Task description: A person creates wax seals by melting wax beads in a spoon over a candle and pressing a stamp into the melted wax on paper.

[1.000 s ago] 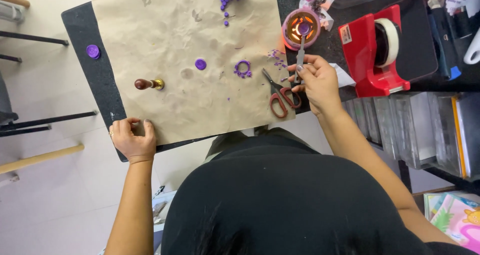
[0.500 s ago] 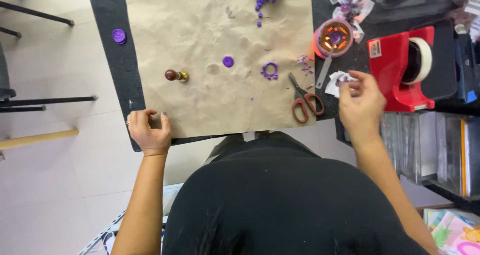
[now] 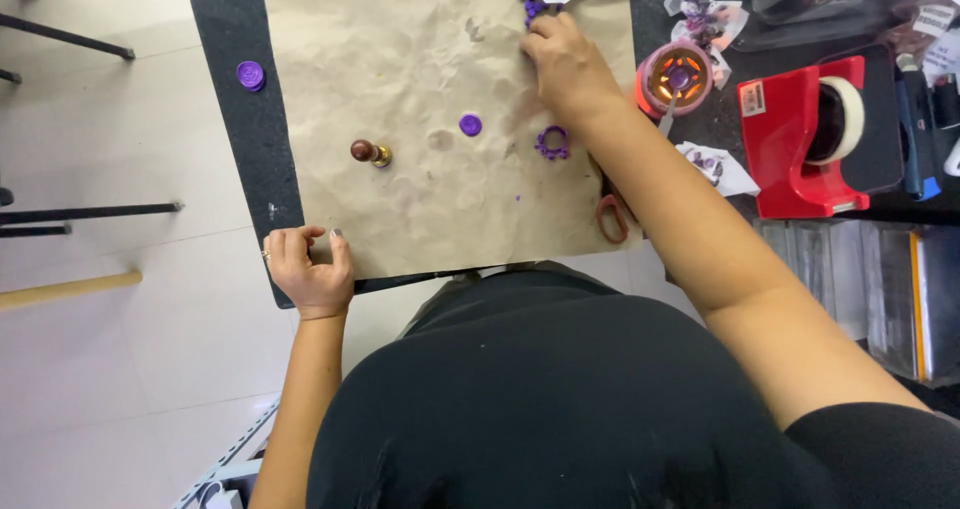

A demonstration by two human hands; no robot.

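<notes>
Brown paper [image 3: 420,99] is spread over a black mat [image 3: 235,139] on the worktop. The right hand [image 3: 565,64] is stretched far out to the top edge of the paper, where small purple wax beads [image 3: 530,4] are scattered. Its fingers are bent down onto the beads, but whether any bead is pinched cannot be told. The left hand [image 3: 308,269] is rested on the near corner of the paper, at the edge of the mat, with its fingers curled loosely and nothing held in them.

A wooden-handled stamp [image 3: 368,152] is laid on its side in the middle of the paper. A round purple wax seal [image 3: 470,124] is seen near it, and a purple ring shape [image 3: 552,142] is seen just beside the right wrist. Another purple seal [image 3: 250,74] is placed on the mat, well apart from the rest. A small melting pot [image 3: 677,77] is lit with an orange glow to the right of the paper. Red scissor handles [image 3: 611,219] are partly hidden under the right arm. A red tape holder [image 3: 815,134] is set further right.
</notes>
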